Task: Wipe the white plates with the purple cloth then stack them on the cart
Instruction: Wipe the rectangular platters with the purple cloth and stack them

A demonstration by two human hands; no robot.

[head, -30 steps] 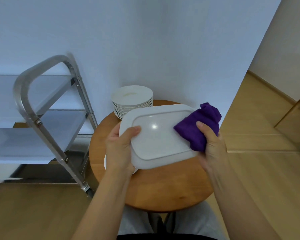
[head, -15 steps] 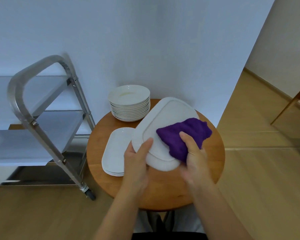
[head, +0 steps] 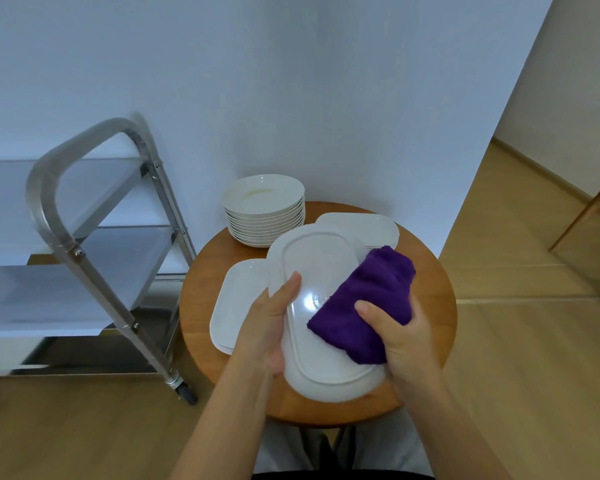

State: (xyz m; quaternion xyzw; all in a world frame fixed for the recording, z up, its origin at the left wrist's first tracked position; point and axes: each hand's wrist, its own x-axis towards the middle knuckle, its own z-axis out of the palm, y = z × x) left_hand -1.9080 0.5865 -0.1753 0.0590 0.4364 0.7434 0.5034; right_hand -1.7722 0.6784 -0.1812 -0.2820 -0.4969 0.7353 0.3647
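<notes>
White oblong plate (head: 317,271) was held above the round wooden worktop (head: 426,382), underside up and tilted, long axis running away from the person. Its left edge was gripped by the left hand (head: 269,336): thumb laid across the upturned face, palm against the rim, fingers hidden under the plate, so the grip was closed around the plate edge. Purple cloth (head: 368,303) was pressed onto the right half of the plate by the right hand (head: 400,336); the grip there was curled round the bunched cloth, thumb on top, other fingers wrapped behind and mostly out of sight. The cloth was folded into a thick wad, its far end sticking out past the plate's right rim. A glare spot was seen on the plate just left of the cloth. On the worktop, a low stack of oblong plates (head: 238,299) was lying at the left, partly covered by the held plate and the left hand. More oblong plates (head: 371,226) were seen at the back right, partly hidden behind the held plate; count could not be told. A tall stack of round plates (head: 264,211) was set at the back left, near the wall. The metal cart (head: 94,247) was parked just left of the worktop, its shelves seen bare, one caster (head: 184,393) on the wood floor.
</notes>
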